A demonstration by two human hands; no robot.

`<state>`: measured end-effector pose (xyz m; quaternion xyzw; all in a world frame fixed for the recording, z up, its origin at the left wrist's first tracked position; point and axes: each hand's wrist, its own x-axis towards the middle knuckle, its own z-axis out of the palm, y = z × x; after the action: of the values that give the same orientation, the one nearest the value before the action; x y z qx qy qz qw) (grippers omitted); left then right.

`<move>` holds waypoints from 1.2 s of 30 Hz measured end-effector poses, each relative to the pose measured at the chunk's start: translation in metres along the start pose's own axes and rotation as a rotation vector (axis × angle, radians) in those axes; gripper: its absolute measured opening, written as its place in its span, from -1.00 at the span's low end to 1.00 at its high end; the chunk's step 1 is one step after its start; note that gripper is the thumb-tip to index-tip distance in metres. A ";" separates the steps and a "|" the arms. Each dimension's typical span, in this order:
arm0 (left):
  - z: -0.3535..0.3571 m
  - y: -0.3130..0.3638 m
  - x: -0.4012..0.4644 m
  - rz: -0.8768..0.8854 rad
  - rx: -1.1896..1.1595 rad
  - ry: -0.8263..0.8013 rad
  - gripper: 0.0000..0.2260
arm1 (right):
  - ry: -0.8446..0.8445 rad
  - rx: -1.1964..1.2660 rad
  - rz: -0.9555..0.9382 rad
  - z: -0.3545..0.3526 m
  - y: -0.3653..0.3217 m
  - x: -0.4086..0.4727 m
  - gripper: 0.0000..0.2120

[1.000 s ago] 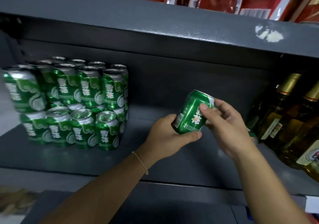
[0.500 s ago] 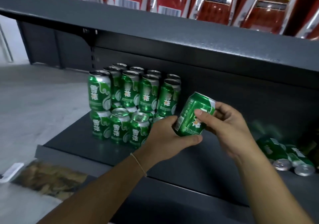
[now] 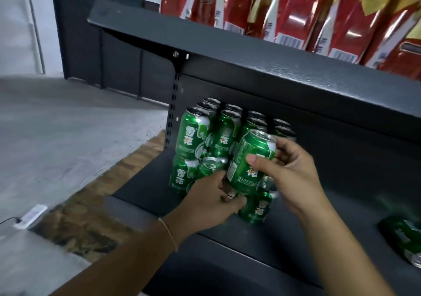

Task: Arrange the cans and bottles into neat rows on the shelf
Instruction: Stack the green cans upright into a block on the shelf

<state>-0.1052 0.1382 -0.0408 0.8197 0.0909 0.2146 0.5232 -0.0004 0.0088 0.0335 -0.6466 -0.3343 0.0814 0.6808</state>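
The can (image 3: pixel 250 162) is green, held up just in front of the stacked cans (image 3: pixel 211 136) at the left end of the shelf (image 3: pixel 307 204), tilted with its silver top leaning to the right and away from the camera. Both hands are on it. The left hand (image 3: pixel 209 206), nearest the camera with a thin band at the wrist, comes up from below and cups the bottom of the can, its fingers curled under the base. The right hand (image 3: pixel 293 172) clamps the can's side, with the thumb pressed across the printed label and the other fingers wrapped round the back of the can near its top. Directly below the held can, a lower can (image 3: pixel 256 209) stands upright on the dark shelf at the near right corner of the stack. The stack itself is two layers high, set in rows that run back toward the rear panel, with the upper layer resting on the tops of the lower one. Farther right along the shelf, well apart from the stack, a loose can (image 3: pixel 403 236) lies on its side, blurred at the frame's edge. Above, the upper shelf (image 3: pixel 273 67) carries red and gold boxes (image 3: pixel 296 10). To the left lie a grey floor (image 3: pixel 57 124) and a white power strip (image 3: pixel 30 216).
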 end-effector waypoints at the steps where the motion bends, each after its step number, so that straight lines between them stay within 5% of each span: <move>1: -0.005 -0.008 -0.001 -0.022 0.047 0.013 -0.71 | 0.023 -0.031 -0.005 0.006 0.003 0.004 -0.42; 5: -0.023 -0.032 -0.004 -0.017 0.109 0.057 -0.72 | 0.085 -0.116 -0.018 0.032 0.011 0.017 -0.10; 14: -0.033 -0.074 -0.003 0.079 0.172 -0.007 -0.87 | 0.129 -0.158 -0.039 0.067 0.023 0.032 -0.40; 36: -0.023 -0.103 0.001 0.187 0.152 -0.061 -0.85 | 0.184 -0.312 -0.068 0.081 0.035 0.040 -0.26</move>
<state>-0.1069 0.2024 -0.1248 0.8680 0.0138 0.2299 0.4399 -0.0036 0.1025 0.0105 -0.7374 -0.3007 -0.0541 0.6024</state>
